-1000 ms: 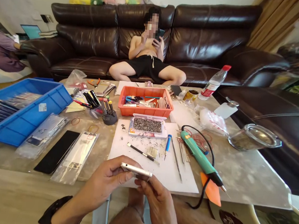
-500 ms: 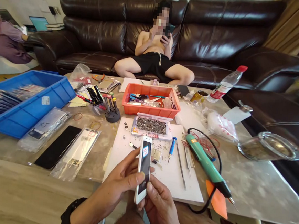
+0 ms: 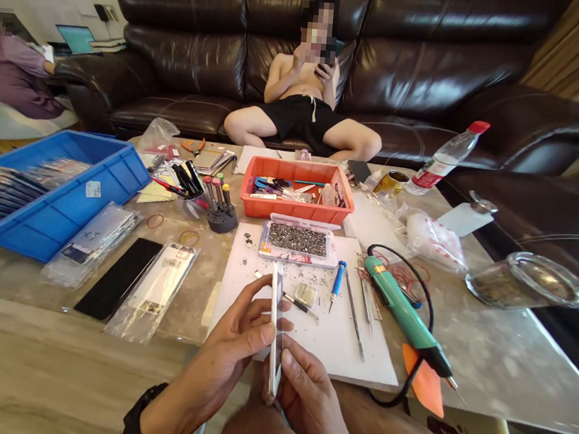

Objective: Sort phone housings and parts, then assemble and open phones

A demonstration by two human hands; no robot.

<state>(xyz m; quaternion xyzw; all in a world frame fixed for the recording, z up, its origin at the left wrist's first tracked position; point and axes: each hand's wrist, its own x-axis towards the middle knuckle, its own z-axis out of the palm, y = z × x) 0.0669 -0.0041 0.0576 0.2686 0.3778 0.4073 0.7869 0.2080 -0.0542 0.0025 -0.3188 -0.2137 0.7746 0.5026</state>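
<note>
A white smartphone (image 3: 276, 323) stands on edge between both my hands, just above the near edge of a white work mat (image 3: 312, 312). My left hand (image 3: 232, 343) grips it from the left with thumb and fingers closed on its sides. My right hand (image 3: 305, 395) pinches its lower end from below. On the mat behind the phone lie a tray of small screws (image 3: 297, 240), a blue screwdriver (image 3: 336, 284), thin metal tools (image 3: 355, 314) and loose screws.
A green soldering iron (image 3: 404, 318) with black cable lies right of the mat. An orange bin (image 3: 296, 191), a blue crate (image 3: 55, 192), bagged phone parts (image 3: 156, 290), a screwdriver stand (image 3: 220, 205), a glass ashtray (image 3: 530, 279) and a bottle (image 3: 444, 159) crowd the table. A person sits on the sofa (image 3: 182, 55) behind.
The phone went from lying flat in my hands to upright with its screen showing, then turned edge-on to me. Both hands stayed closed on it and shifted slightly right.
</note>
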